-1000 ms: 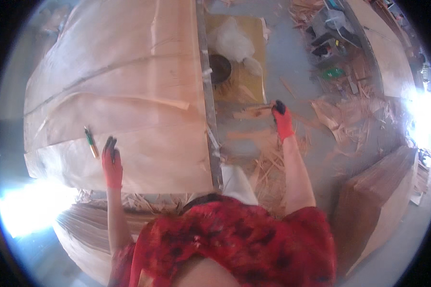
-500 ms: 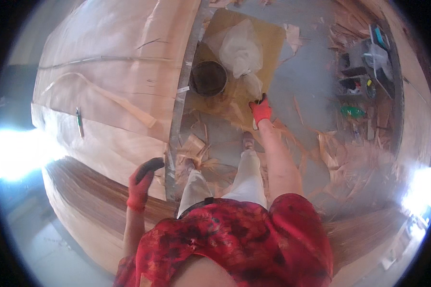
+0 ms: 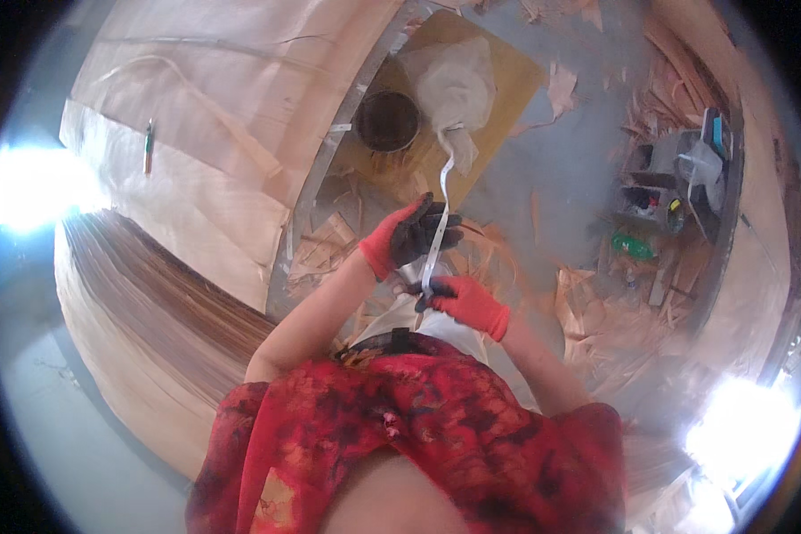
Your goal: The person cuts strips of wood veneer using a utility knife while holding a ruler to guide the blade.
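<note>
A narrow white tape (image 3: 446, 178) with small dark marks runs in a loose wave from a white plastic bag (image 3: 458, 84) down toward my waist. My right hand (image 3: 461, 301), in a red glove with black fingers, is closed on the tape near its lower end. Just beyond it, my left hand (image 3: 414, 233), gloved the same way, has its fingers stretched out, and the tape passes over them. The bag lies on a yellowish-brown board (image 3: 505, 107) on the floor, beside a dark round bucket (image 3: 388, 122).
Large veneer sheets (image 3: 231, 107) form a stack at the left, with a green-handled tool (image 3: 149, 147) on top. Veneer scraps (image 3: 587, 303) litter the grey floor. At the right stand grey blocks (image 3: 654, 160) and a green bottle (image 3: 632, 246).
My right hand has drawn back from beside the bag toward my waist, with the tape now stretched out. My left hand has come from the stack's edge to the tape.
</note>
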A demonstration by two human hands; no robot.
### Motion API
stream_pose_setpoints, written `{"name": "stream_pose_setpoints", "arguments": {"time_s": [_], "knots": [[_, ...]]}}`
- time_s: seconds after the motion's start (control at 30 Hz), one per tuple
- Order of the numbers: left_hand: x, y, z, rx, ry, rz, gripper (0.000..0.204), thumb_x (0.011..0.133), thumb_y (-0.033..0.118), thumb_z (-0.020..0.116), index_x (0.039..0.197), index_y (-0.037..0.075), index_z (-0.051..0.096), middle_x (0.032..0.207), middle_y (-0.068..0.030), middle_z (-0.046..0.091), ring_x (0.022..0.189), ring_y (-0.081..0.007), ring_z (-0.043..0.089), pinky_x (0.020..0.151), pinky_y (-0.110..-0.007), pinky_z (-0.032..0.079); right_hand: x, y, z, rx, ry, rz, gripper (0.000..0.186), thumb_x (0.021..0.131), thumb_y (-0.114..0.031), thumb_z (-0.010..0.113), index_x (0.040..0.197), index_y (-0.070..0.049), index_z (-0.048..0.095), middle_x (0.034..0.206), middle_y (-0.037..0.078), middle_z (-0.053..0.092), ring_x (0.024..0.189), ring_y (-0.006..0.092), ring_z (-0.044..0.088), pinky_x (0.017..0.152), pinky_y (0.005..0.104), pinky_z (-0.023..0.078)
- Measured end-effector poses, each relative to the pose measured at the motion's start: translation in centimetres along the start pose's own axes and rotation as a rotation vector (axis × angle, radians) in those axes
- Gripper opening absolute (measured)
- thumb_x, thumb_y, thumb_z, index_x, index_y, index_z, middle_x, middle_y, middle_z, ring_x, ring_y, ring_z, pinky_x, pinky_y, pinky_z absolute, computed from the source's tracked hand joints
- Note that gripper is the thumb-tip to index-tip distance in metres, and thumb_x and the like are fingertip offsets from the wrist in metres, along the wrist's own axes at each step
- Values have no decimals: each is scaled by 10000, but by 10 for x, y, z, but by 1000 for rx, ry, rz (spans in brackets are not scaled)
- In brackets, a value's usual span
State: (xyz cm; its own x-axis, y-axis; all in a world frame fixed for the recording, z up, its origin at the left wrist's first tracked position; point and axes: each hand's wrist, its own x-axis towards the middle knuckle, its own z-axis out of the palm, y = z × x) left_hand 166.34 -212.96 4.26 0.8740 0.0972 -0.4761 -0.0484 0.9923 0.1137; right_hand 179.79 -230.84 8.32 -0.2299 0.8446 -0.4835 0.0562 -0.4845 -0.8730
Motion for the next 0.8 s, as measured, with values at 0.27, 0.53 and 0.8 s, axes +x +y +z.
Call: {"name": "stream_pose_setpoints", "arguments": {"time_s": [0.27, 0.53, 0.8], "knots": [[-185, -11, 35, 1077, 435, 24, 271, 966, 203, 612, 1154, 26, 694, 814, -62, 732, 629, -134, 652, 554, -273, 503, -19, -21, 18, -680, 270, -242, 687, 821, -292, 744, 1435, -100, 504, 1469, 183, 501, 1398, 349, 428, 1168, 464, 320], [-263, -56, 38, 2069, 515, 320, 233, 937, 292, 571, 979, 86, 673, 841, -121, 728, 792, -349, 695, 723, -458, 540, 41, -84, 102, -1128, -103, -747, 474, 823, -263, 751, 1261, -129, 630, 1196, 67, 670, 1223, 296, 560, 1138, 571, 303], [-287, -66, 2, 1251, 742, 583, 164, 947, 144, 591, 975, 50, 723, 746, -62, 726, 568, -117, 638, 518, -290, 507, 37, -61, 146, -23, 259, -359, 165, 959, -146, 636, 1078, -71, 721, 877, 140, 728, 704, 248, 679, 641, 330, 526]]}}
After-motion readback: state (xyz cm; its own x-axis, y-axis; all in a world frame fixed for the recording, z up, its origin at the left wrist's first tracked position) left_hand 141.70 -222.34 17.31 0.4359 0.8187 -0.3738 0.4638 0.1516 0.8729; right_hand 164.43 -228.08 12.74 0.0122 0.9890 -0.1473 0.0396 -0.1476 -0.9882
